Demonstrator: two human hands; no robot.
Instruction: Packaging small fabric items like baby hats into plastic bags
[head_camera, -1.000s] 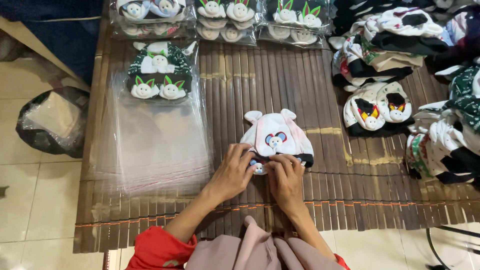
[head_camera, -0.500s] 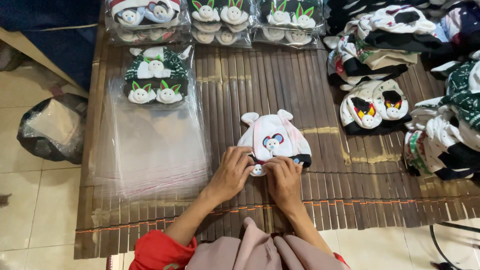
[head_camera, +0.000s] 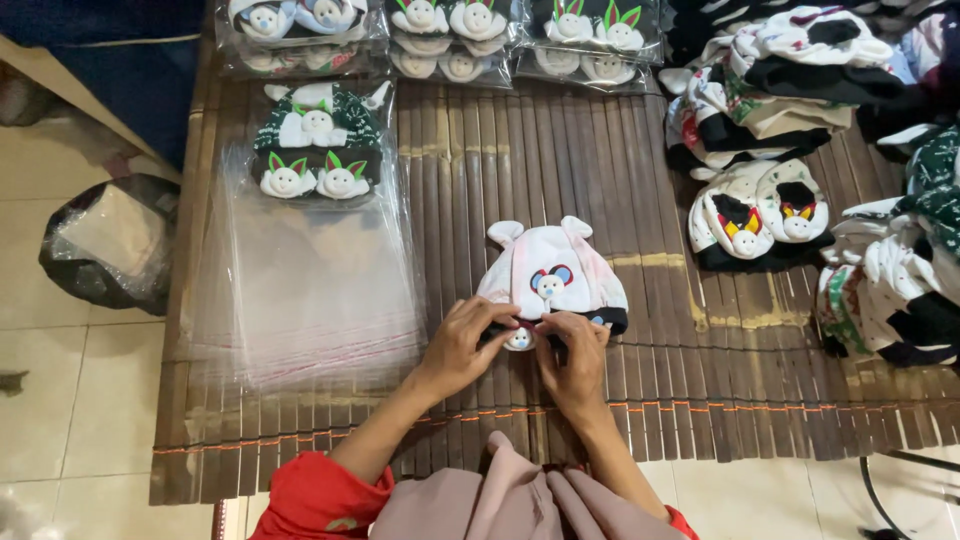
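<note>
A small pink-and-white baby hat (head_camera: 552, 272) with two ears and a mouse-face patch lies on the dark bamboo mat (head_camera: 460, 170). It rests on a darker hat whose black brim and small white face show at its near edge. My left hand (head_camera: 462, 345) pinches that near edge from the left. My right hand (head_camera: 577, 358) grips it from the right, fingers curled over the brim. Both hands touch each other over the little white face.
A stack of clear plastic bags (head_camera: 310, 290) lies left of the hats, with a bagged green hat set (head_camera: 315, 150) on its far end. Bagged hats (head_camera: 450, 30) line the far edge. Loose hat piles (head_camera: 790, 100) fill the right. A black bag (head_camera: 95, 245) sits on the floor.
The view has shifted slightly. My hands stay at the hat's near edge, fingers working closer together over the brim.
</note>
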